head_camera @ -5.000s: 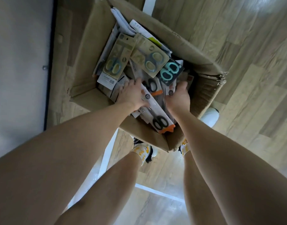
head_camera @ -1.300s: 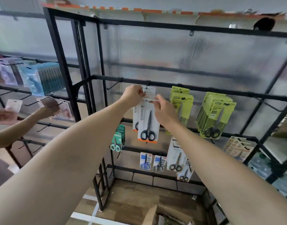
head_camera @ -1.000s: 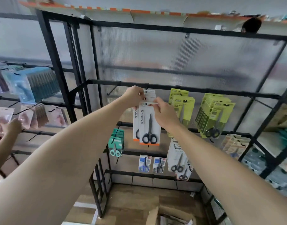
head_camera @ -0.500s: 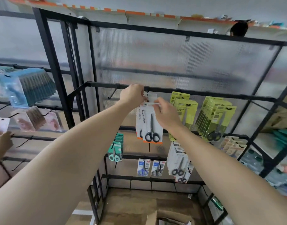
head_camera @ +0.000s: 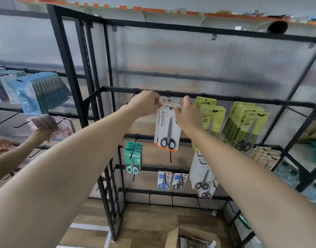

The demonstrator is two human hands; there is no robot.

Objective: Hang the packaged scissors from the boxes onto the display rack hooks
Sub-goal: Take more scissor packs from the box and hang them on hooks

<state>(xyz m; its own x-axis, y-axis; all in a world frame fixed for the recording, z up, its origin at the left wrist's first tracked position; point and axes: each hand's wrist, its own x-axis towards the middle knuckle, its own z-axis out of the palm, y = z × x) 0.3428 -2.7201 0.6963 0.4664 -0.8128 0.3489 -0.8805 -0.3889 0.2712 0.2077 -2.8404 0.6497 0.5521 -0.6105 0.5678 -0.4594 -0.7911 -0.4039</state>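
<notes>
A white pack of black-handled scissors point(head_camera: 169, 133) with an orange bottom strip hangs in front of a second like pack, at the hook point(head_camera: 170, 104) on the black rack bar point(head_camera: 243, 100). My left hand point(head_camera: 144, 105) pinches the pack's top left corner. My right hand point(head_camera: 186, 115) pinches its top right corner. The hook tip shows through the pack's hanging hole. The open cardboard box point(head_camera: 191, 238) with more packs stands on the floor below.
Lime green scissor packs point(head_camera: 246, 126) hang to the right, teal ones point(head_camera: 133, 158) lower left, blue and grey ones point(head_camera: 171, 180) below. Another person's hand point(head_camera: 40, 133) handles pink packs on the neighbouring rack at left. The floor is wooden.
Both hands have lifted the pack slightly and brought its hole onto the hook tip. The other person's hand has risen to the pink packs at left.
</notes>
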